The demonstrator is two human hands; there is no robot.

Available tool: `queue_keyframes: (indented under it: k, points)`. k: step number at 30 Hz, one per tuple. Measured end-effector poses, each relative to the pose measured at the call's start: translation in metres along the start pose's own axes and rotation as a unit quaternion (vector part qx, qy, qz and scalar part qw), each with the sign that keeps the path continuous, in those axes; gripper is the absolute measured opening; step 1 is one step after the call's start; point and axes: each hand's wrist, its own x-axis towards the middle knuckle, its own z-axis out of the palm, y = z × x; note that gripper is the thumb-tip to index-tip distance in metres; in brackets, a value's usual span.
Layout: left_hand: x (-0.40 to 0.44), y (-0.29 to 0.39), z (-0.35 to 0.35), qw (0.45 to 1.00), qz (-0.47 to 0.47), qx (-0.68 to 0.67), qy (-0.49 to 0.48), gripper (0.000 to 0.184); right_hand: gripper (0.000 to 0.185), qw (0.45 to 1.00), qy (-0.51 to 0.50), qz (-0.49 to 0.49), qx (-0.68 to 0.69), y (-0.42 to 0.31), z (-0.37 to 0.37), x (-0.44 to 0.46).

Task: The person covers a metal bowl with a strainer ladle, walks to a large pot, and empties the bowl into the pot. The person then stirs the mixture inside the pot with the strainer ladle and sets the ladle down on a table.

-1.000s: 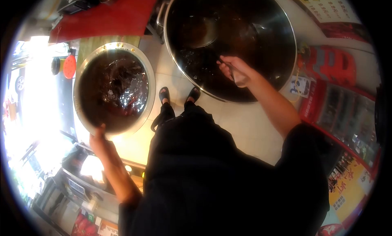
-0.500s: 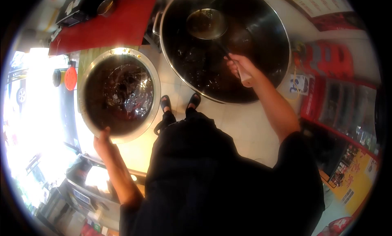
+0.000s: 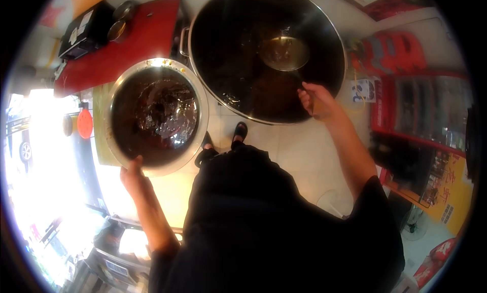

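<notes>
My right hand (image 3: 318,101) is closed around the handle of a large ladle (image 3: 285,53). The ladle's round bowl is over the dark liquid inside a very wide metal pot (image 3: 190,55); whether it dips into the liquid I cannot tell. On the left, my left hand (image 3: 134,172) grips the near rim of a wide metal basin (image 3: 202,108), thumb on top and fingers hidden below. Dark, glossy liquid (image 3: 165,110) fills much of the basin, with bright reflections on its surface.
A red table (image 3: 147,34) at the upper left carries a black box-shaped appliance (image 3: 86,30) and metal bowls (image 3: 117,31). Red stacked chairs (image 3: 395,53) and a red-framed glass cabinet (image 3: 431,108) stand at the right. My feet are on the tiled floor (image 3: 289,156) between the vessels.
My right hand has moved the ladle rightward and nearer within the pot. My left hand stays on the basin's rim. The view has shifted slightly.
</notes>
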Motion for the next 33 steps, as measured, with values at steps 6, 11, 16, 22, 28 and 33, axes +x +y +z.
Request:
queue_keyframes:
  k: [6, 11, 16, 22, 28, 33]
  points:
    - [0.003, 0.005, -0.003, 0.999, 0.008, -0.019, -0.042, 0.049, 0.026, 0.997, 0.017, -0.042, 0.066, 0.01, -0.015, 0.013]
    - [-0.004, 0.01, -0.002, 0.999, 0.0, -0.009, -0.031, 0.047, 0.025, 0.993, 0.04, -0.103, 0.045, 0.005, -0.006, 0.035]
    - [-0.013, 0.012, 0.005, 1.0, 0.006, 0.0, -0.024, 0.047, 0.025, 0.996, 0.04, -0.085, 0.0, -0.008, -0.001, 0.075]
    - [-0.014, 0.008, 0.01, 0.999, 0.021, -0.007, -0.027, 0.046, 0.025, 0.997, -0.033, -0.065, -0.032, -0.019, -0.007, 0.116]
    - [-0.016, 0.024, 0.048, 1.0, 0.016, 0.007, -0.017, 0.044, 0.022, 0.996, -0.076, -0.044, -0.006, -0.027, 0.0, 0.135]
    - [-0.009, 0.04, 0.069, 0.998, 0.026, 0.045, -0.027, 0.047, 0.02, 0.994, -0.097, -0.044, -0.024, -0.024, 0.016, 0.115]
